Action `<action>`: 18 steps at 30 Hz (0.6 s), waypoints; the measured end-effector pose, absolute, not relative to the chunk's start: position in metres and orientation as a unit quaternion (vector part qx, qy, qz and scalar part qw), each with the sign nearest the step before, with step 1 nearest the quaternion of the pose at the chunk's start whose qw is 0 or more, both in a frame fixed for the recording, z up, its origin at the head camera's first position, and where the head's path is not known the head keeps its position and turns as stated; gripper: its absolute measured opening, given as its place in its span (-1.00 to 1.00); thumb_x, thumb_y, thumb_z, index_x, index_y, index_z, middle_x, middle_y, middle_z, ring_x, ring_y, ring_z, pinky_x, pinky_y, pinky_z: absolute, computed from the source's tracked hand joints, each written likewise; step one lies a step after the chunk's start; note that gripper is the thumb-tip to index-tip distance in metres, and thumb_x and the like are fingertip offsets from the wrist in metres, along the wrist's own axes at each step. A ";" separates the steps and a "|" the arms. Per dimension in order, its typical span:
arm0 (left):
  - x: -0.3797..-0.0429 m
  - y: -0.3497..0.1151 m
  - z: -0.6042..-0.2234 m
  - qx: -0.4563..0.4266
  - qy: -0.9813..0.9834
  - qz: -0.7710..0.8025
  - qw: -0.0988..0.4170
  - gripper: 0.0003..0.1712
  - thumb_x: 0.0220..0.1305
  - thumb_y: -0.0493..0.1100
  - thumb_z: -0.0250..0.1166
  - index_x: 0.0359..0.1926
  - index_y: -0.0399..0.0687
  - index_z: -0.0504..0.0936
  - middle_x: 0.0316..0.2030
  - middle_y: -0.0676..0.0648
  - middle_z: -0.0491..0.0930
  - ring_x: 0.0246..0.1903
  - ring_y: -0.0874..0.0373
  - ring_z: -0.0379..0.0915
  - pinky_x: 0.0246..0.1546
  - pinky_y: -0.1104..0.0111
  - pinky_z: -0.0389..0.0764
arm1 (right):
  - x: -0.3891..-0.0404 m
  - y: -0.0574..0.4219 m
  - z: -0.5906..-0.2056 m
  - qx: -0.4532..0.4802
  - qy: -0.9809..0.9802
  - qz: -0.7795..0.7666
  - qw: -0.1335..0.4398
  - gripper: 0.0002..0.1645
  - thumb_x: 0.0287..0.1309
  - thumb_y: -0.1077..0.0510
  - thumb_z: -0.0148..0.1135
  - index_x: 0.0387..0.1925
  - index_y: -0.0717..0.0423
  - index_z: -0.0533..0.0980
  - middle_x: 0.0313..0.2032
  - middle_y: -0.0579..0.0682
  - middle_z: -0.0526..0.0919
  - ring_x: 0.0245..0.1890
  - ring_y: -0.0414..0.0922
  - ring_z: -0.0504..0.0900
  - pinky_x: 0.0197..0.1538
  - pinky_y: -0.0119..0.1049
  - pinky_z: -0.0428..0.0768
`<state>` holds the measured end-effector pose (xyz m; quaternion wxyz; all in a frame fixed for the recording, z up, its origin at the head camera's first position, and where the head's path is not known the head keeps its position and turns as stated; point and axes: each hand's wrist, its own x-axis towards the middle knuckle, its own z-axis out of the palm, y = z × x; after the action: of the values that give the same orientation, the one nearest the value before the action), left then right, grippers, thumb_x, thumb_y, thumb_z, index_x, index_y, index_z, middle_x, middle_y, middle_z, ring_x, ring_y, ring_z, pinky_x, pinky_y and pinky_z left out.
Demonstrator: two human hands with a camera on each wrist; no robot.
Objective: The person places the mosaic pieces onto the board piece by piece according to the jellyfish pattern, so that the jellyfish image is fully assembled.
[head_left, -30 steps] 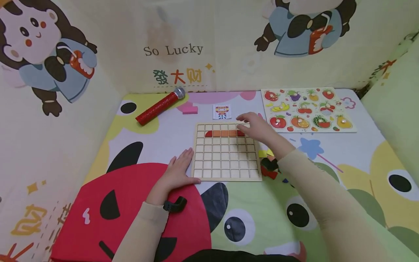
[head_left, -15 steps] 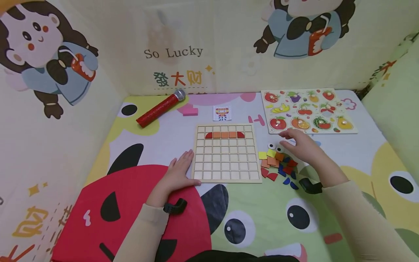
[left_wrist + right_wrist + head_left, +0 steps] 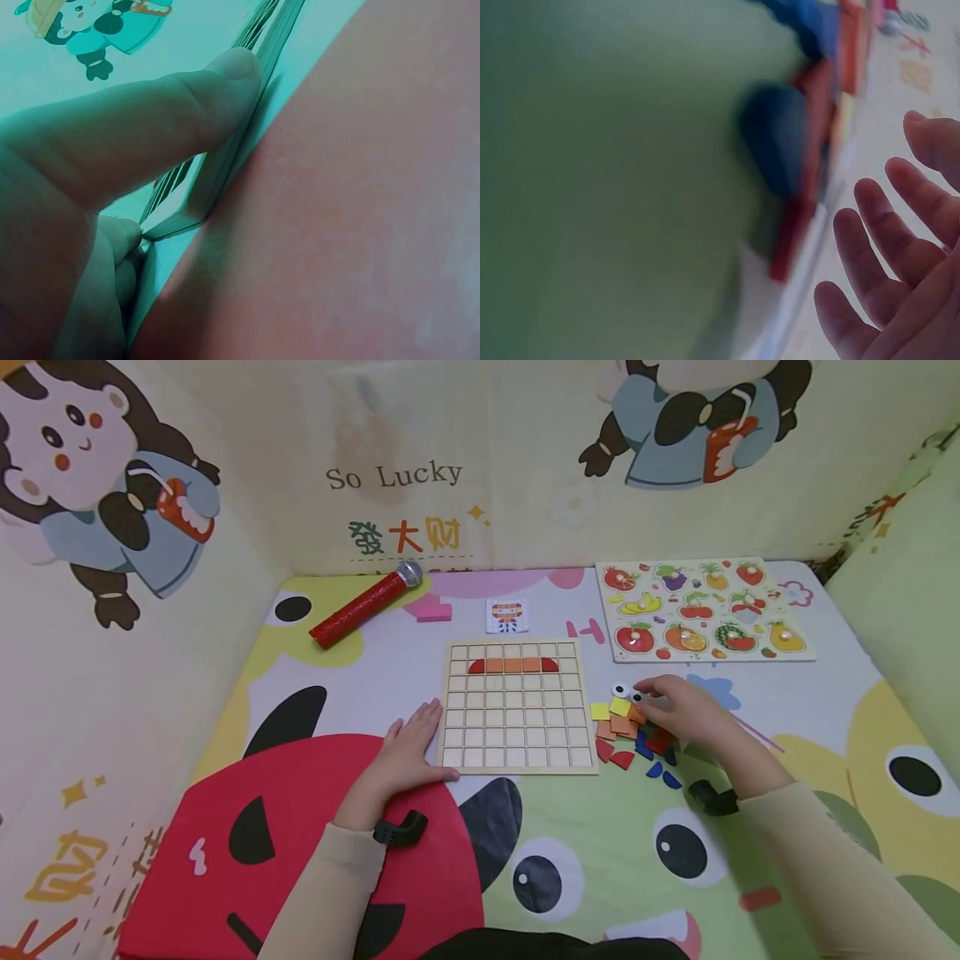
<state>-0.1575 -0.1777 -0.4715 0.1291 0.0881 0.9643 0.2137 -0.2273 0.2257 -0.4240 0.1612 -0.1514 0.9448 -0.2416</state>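
Observation:
A wooden grid board [image 3: 517, 762] lies in the middle. Its second row from the far side carries a row of orange squares [image 3: 513, 666] with a red curved piece [image 3: 550, 666] at each end. My left hand [image 3: 405, 747] rests along the board's left side, fingers extended; in the left wrist view the thumb [image 3: 172, 112] lies over its near edge. To the right of the board is a pile of loose pieces: orange squares [image 3: 621, 725], yellow squares [image 3: 600, 712], red and blue curved ones. My right hand [image 3: 686, 714] hovers over that pile, its loosely bent fingers close to a round eye piece [image 3: 637, 698].
Behind the board lies a small pattern card [image 3: 507, 616], with a pink block [image 3: 434, 612] to its left. A red microphone [image 3: 366, 606] lies at the back left. A fruit puzzle board [image 3: 712, 610] occupies the back right, near the wall.
My right hand has left the red piece at the row's right end and moved right, to over the loose pieces. My left hand stays at the board's edge.

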 end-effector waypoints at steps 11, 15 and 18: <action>-0.156 -0.177 -0.470 0.090 0.965 0.215 0.124 0.27 -0.25 0.22 0.43 0.41 0.00 -0.10 0.42 -0.03 -0.10 0.40 0.01 -0.23 0.30 -0.11 -0.16 | -0.228 0.213 -0.435 -0.193 0.959 -0.158 0.134 -0.64 0.13 0.08 0.17 -0.04 0.13 0.53 0.00 0.22 0.44 0.03 0.16 0.35 0.06 0.12 0.42; -0.156 -0.177 -0.469 0.091 0.964 0.214 0.124 0.27 -0.25 0.22 0.42 0.41 0.00 -0.09 0.42 -0.02 -0.11 0.40 0.02 -0.23 0.30 -0.10 -0.16 | -0.228 0.214 -0.437 -0.197 0.959 -0.158 0.125 -0.66 0.14 0.12 0.15 -0.05 0.13 0.54 -0.03 0.22 0.44 0.01 0.16 0.35 0.06 0.12 0.43; -0.156 -0.176 -0.469 0.092 0.964 0.217 0.123 0.27 -0.26 0.21 0.43 0.41 0.00 -0.09 0.42 -0.03 -0.10 0.40 0.01 -0.22 0.30 -0.10 -0.15 | -0.229 0.214 -0.437 -0.197 0.960 -0.159 0.120 -0.67 0.16 0.14 0.13 -0.04 0.13 0.53 -0.03 0.22 0.43 0.00 0.15 0.36 0.05 0.11 0.44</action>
<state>-0.1561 -0.1765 -0.4686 0.1229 0.0916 0.9642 0.2165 -0.2289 0.2142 -0.4366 0.1200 -0.1968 0.9600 -0.1592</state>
